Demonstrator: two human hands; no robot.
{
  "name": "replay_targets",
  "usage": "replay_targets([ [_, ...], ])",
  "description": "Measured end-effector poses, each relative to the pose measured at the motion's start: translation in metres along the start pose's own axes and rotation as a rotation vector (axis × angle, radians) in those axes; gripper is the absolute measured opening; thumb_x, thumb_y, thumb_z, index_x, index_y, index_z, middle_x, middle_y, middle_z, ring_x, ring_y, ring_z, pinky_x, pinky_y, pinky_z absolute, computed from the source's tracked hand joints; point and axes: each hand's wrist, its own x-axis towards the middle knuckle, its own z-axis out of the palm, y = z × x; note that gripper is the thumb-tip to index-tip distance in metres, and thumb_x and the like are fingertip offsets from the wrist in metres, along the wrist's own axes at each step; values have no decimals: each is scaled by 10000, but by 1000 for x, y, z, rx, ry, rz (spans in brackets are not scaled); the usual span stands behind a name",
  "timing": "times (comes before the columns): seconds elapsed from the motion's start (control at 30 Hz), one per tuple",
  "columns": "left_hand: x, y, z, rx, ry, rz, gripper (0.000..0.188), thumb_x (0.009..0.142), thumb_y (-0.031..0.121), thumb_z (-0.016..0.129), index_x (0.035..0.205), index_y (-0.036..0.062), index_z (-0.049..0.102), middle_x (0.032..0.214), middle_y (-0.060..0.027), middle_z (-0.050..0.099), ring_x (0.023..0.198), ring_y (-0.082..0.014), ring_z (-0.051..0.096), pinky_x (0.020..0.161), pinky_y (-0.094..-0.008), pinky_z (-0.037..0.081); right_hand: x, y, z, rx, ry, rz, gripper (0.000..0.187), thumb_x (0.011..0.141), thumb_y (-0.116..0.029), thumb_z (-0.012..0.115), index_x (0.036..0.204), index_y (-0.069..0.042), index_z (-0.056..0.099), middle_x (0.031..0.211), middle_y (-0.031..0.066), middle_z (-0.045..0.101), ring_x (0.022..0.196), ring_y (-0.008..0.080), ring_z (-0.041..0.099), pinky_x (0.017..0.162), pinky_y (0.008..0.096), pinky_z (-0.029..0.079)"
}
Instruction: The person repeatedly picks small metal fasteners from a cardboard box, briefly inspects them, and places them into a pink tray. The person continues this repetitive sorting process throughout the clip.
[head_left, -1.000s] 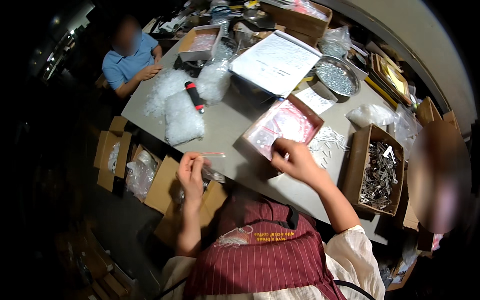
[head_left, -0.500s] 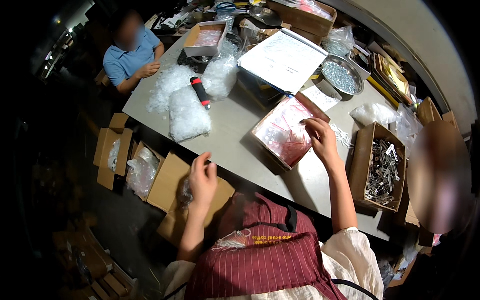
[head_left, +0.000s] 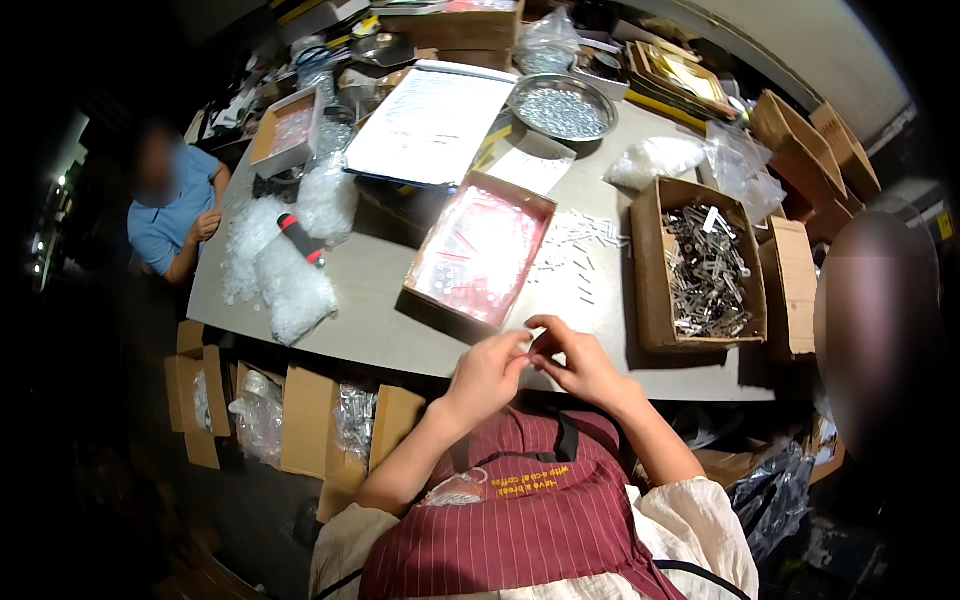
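Just over the table's front edge, my left hand and my right hand meet, thumbs and index fingers pinched close together. Whatever sits between the fingertips is too small to make out. Beyond them lies an open cardboard box with clear, red-lined plastic bags inside. Small metal strips are spread on the tabletop to the right of that box. Farther right stands a deeper cardboard box full of metal clip-like parts.
A round metal bowl of small hardware stands behind a clipboard with papers. Bags of clear pieces and a black-red tool lie at left. Across the left corner sits a person in blue. Opened cartons stand below the edge.
My right hand has left the box of plastic bags and come back toward me. My left hand has moved in to meet it. The view has turned to the right.
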Motion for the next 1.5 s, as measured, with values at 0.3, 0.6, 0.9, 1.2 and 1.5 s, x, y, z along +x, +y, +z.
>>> replay_targets([
  [0.3, 9, -3, 22, 171, 74, 67, 126, 921, 151, 665, 942, 30, 693, 875, -171, 675, 825, -357, 674, 710, -421, 520, 26, 139, -43, -796, 259, 101, 135, 865, -119, 681, 928, -8, 636, 884, 168, 650, 858, 385, 659, 780, 466, 543],
  [0.6, 11, -13, 44, 99, 160, 190, 137, 878, 134, 719, 855, 17, 652, 819, -154, 651, 771, -364, 641, 684, -453, 503, 46, 137, -45, -911, 296, -49, 138, 825, -136, 688, 871, -23, 622, 861, 161, 647, 814, 358, 667, 718, 463, 544],
  [0.9, 16, 0, 41, 135, 119, 211, 208, 809, 119, 791, 931, 27, 650, 874, -131, 648, 840, -346, 641, 748, -429, 513, 7, 48, -54, -373, 168, -284, 208, 831, -124, 735, 1001, -46, 643, 891, 113, 633, 806, 317, 641, 753, 421, 523],
  [1.2, 29, 11, 48, 70, 37, 378, 510, 795, 26, 694, 1290, 6, 573, 1080, -152, 648, 963, -316, 653, 768, -388, 541, -30, 6, -76, -499, 121, -456, 412, 740, -123, 706, 1152, -107, 697, 1086, 41, 687, 1202, 270, 577, 1193, 557, 254],
  [1.5, 43, 39, 62, 351, 70, 520, 604, 725, 2, 711, 1305, 5, 543, 1180, -167, 607, 1175, -387, 546, 1036, -501, 379, -58, -7, -78, -522, -192, -56, 638, 683, -222, 689, 1321, -198, 701, 1580, 131, 455, 1568, 468, 55, 1167, 723, -149],
])
